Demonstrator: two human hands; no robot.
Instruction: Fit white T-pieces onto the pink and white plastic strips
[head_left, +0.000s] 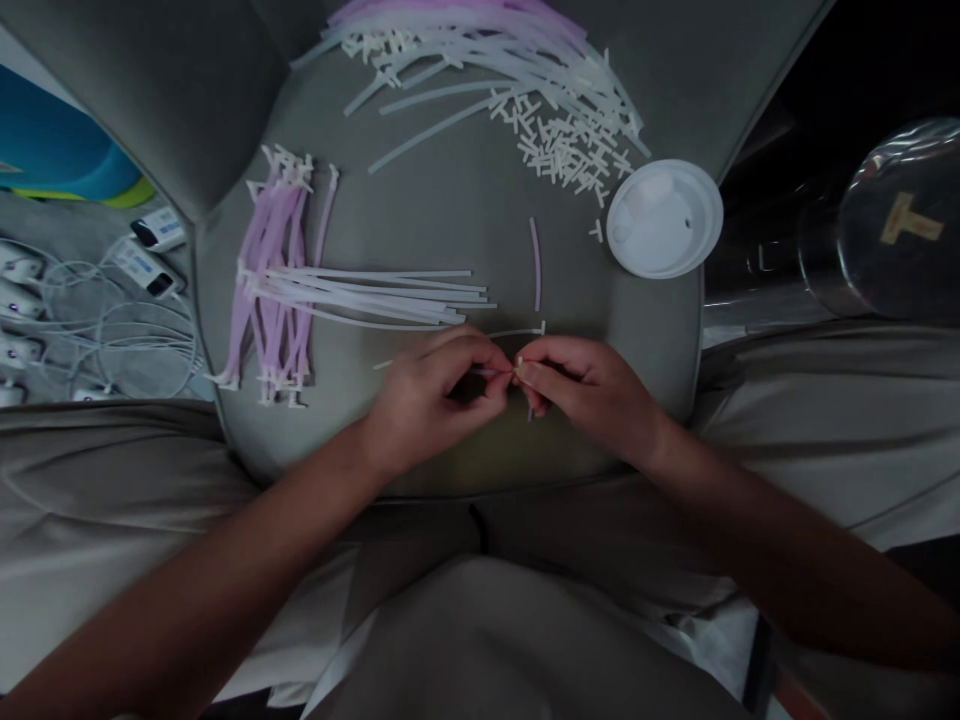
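Near the grey chair seat's [442, 225] front edge, the left hand [431, 395] pinches a thin pale tube [491, 372] and the right hand [596, 385] a small white plastic connector [520, 361], with room ahead around a slim pink tube [535, 265]. Beyond the right hand, a round white plastic dish [679, 225] sits at the seat's right edge, contents indistinct.

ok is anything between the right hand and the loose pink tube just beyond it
Yes: a white connector at the tip of a thin pale tube sits between the right hand and the loose pink tube. Nothing else visible does.
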